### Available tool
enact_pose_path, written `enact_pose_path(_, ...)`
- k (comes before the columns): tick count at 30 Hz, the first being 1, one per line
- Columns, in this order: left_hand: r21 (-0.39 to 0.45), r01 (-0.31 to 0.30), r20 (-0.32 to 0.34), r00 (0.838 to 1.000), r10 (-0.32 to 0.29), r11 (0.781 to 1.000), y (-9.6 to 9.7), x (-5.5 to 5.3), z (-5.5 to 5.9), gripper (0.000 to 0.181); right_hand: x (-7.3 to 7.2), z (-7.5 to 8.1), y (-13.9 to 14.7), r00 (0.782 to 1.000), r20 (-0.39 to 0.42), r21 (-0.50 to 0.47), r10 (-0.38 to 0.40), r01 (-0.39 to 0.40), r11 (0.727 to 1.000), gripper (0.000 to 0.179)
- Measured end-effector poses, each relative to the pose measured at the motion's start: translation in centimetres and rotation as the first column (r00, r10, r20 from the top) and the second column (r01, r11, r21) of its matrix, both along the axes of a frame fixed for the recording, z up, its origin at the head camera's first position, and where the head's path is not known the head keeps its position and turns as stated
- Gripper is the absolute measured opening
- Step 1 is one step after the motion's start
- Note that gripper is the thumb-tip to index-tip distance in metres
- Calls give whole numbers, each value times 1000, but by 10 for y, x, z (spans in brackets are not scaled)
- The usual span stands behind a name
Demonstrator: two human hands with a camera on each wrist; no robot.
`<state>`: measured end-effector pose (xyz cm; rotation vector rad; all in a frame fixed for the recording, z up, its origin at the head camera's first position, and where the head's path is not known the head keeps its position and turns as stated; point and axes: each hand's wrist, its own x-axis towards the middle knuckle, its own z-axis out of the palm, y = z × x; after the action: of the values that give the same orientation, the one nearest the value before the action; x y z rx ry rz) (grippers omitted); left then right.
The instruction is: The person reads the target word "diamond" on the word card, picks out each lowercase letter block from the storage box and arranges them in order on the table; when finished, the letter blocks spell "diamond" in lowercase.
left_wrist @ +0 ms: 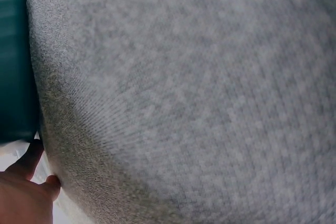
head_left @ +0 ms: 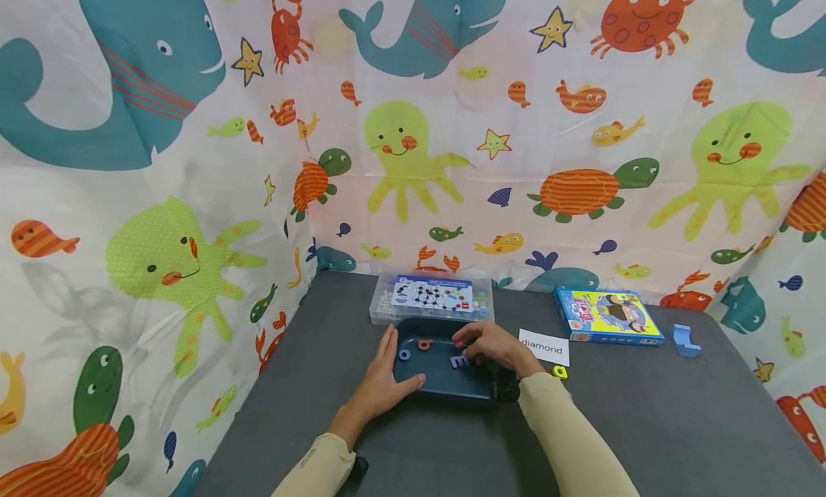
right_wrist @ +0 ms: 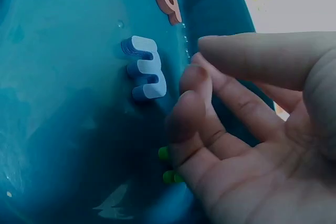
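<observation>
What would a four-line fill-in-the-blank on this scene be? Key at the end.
1. The white card on the table reads "____".
2. The hand over the tray, fingers near the letter m, is the person's ____ hand.
3. The letter m lies inside the tray; the yellow letter lies ____ it.
4. In the head view, the blue-and-yellow box is to the ____ of the card.

Missing words: diamond; right; outside; right.
</observation>
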<state>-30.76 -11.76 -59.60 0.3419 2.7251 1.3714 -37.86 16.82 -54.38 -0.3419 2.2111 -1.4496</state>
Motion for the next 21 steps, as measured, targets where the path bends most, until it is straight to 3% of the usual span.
enact_pose_path(8,-1,-2,5,1000,2,1000,-1,2,-1,111,3,1,-5,998,49,71,38,-42,997,43)
enact_pose_path(21,21,13,-8,1000,-12,1000,-2,2,2,110,3,-2,-9,995,37,200,88,-94,975,39)
